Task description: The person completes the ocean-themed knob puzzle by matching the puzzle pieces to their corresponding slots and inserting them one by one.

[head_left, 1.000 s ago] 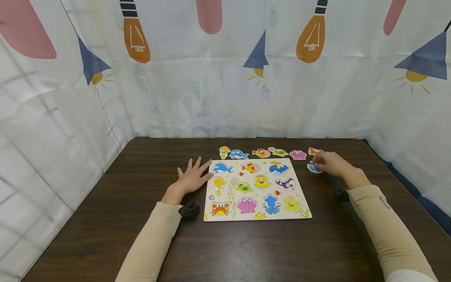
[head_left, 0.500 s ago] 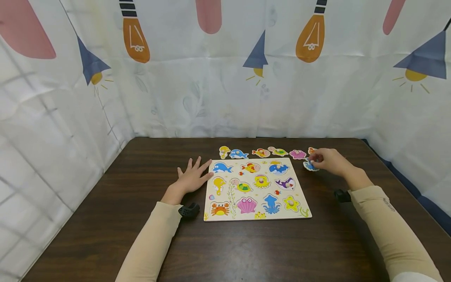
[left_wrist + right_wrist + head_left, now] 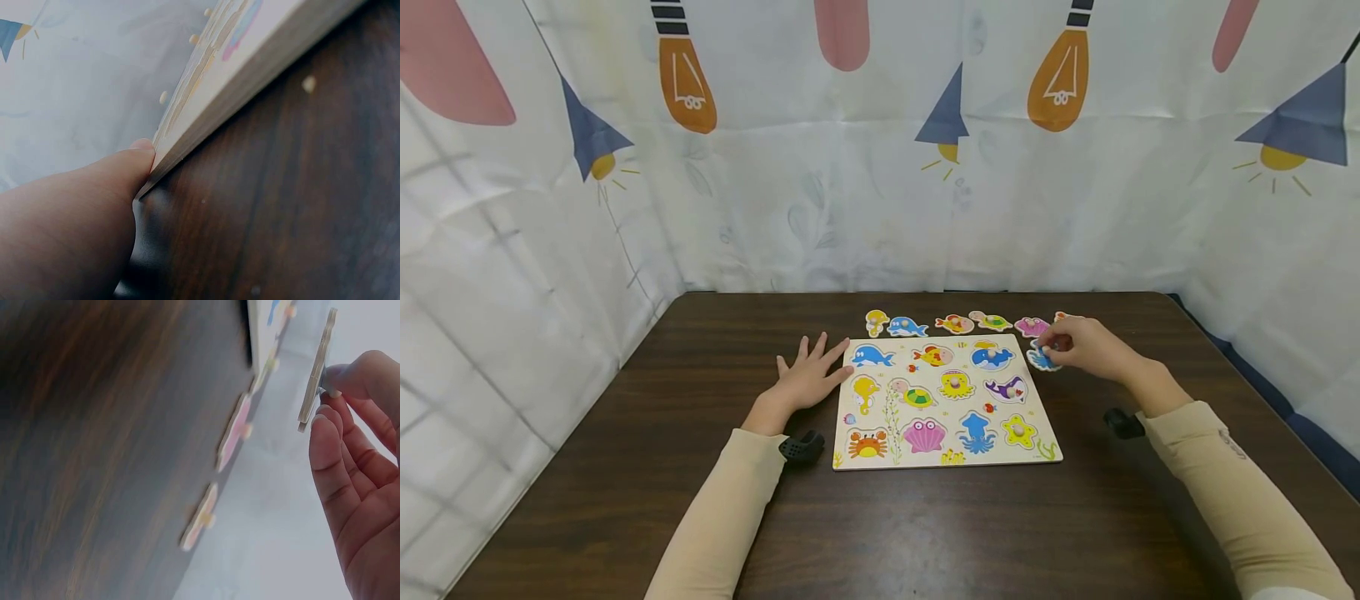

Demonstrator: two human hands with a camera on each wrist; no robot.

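My right hand (image 3: 1093, 350) pinches a blue sea-animal puzzle piece (image 3: 1040, 357) at the board's upper right corner. In the right wrist view, thumb and fingertips hold this piece (image 3: 317, 369) edge-on, up off the table. A pale wooden puzzle board (image 3: 951, 417) with sea animals lies flat in the middle of the table. My left hand (image 3: 805, 383) is spread out at the board's left edge, its fingertips on the upper left corner. Seen from the left wrist, the thumb (image 3: 140, 156) presses the board's side (image 3: 212, 119).
Behind the board lie knobbed pieces in a row: a seahorse (image 3: 876, 322), a whale (image 3: 907, 327), a fish (image 3: 955, 324), a turtle (image 3: 991, 321), a pink shell (image 3: 1032, 327) and a partly hidden orange piece (image 3: 1063, 316). A printed curtain (image 3: 850, 208) hangs behind the dark table (image 3: 910, 533).
My right hand has drawn the blue puzzle piece leftward from the far right, up to the board's corner. My left hand and the board have stayed in place.
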